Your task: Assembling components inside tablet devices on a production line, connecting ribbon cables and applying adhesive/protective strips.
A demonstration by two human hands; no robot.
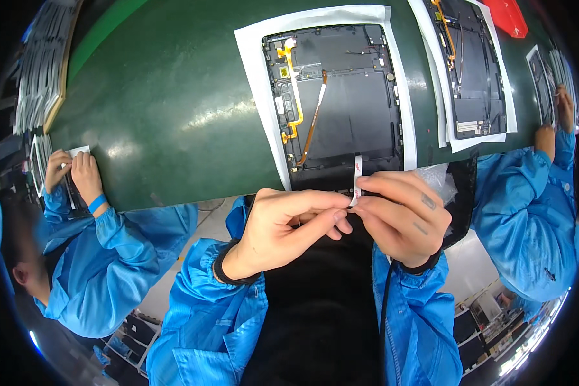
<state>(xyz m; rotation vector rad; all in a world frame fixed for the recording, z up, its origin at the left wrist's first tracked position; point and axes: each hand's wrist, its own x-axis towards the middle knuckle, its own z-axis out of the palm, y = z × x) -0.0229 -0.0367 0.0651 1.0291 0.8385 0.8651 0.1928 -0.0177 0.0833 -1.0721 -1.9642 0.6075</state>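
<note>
Between my hands, above the near edge of the table, is a narrow white adhesive strip (358, 175) with small red marks. My right hand (405, 215) pinches it between thumb and fingers. My left hand (289, 222) is closed too, its thumb and forefinger pressed together at the strip's lower end. Just beyond my hands lies an opened black tablet housing (347, 109), with an orange flex cable (294, 90) along its left side and a brown ribbon cable (313, 119) slanting across it. A white sheet (254, 58) lies under the housing.
Another opened housing (473, 71) rests on white sheets to the right, near a red tray (507, 16). Clear plastic wrap (434, 180) is beside my right hand. Co-workers in blue sit at the left (119, 257) and right (527, 219). Stacked panels (45, 64) stand far left.
</note>
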